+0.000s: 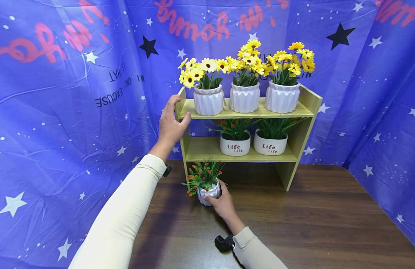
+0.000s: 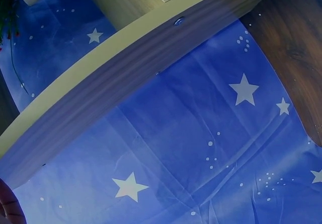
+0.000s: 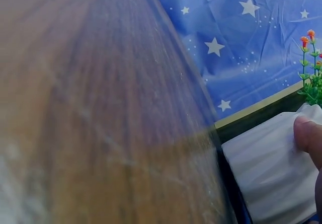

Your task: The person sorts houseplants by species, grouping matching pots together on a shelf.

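Note:
In the head view, my right hand (image 1: 224, 203) grips a white ribbed flowerpot (image 1: 208, 194) by its right side. The pot holds a green plant with small red flowers (image 1: 204, 175). It is just in front of the shelf's lower left; whether its base touches the table cannot be told. The right wrist view shows the thumb (image 3: 308, 136) pressed on the white pot (image 3: 274, 168). My left hand (image 1: 172, 125) holds the upper left side panel of the wooden shelf (image 1: 244, 158), thumb in front and fingers on the outer side. Its fingertips are partly hidden.
Three white pots of yellow flowers (image 1: 247, 61) stand on the top board. Two white oval planters marked Life (image 1: 235, 145) sit on the middle board, towards the right. Under the shelf is a dark wooden table (image 1: 328, 216). A blue star-patterned cloth (image 1: 59, 149) hangs around it.

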Demonstrator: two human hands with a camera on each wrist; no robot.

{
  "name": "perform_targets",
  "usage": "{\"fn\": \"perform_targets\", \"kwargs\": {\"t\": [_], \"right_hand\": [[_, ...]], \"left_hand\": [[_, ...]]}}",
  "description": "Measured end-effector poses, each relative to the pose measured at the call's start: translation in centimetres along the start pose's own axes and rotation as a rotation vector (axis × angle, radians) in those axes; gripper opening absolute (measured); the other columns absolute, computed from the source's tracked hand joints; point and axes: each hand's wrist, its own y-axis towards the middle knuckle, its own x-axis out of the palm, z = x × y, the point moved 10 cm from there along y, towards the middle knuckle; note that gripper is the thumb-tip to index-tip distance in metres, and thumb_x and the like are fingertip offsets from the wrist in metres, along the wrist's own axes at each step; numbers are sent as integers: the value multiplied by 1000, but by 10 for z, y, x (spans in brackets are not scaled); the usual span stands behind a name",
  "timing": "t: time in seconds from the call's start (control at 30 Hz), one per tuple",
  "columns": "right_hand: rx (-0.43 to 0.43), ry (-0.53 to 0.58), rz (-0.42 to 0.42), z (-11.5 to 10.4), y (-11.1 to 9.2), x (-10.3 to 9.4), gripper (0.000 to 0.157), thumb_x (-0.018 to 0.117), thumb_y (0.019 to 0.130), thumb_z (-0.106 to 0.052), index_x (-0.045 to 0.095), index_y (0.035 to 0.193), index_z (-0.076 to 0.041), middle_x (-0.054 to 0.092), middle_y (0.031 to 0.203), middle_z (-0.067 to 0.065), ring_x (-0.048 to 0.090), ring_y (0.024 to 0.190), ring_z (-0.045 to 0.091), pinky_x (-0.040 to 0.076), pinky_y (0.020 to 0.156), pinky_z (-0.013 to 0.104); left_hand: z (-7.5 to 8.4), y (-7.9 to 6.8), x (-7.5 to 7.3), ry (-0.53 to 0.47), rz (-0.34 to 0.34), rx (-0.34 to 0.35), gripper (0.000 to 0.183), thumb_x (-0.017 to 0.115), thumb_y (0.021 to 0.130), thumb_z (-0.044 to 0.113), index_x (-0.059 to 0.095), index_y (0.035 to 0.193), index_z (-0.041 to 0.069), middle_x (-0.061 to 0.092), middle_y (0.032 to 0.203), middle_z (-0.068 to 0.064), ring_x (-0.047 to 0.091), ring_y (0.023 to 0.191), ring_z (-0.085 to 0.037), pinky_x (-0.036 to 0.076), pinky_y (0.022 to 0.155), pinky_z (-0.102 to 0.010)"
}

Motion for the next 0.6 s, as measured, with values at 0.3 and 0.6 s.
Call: {"fn": "perform_targets", "kwargs": {"t": [0.3, 0.6], "right_hand": [[0, 17, 47, -6, -7, -12, 83, 91, 67, -20, 52, 139, -9, 65, 123, 15, 61, 110, 30, 47, 95, 46], [-35, 108, 37, -22, -17, -22, 78, 90, 69, -14, 51, 136, -6, 65, 120, 15, 62, 107, 25, 52, 89, 32]], "left_hand": [[2, 0, -1, -6, -15, -10, 48, 69, 87, 19, 51, 130, 6, 49, 146, -7, 44, 135, -24, 34, 111, -39], [1, 0, 0, -8, -7, 1, 48, 69, 86, 19, 52, 129, 6, 50, 145, -7, 44, 136, -23, 32, 112, -36]]}}
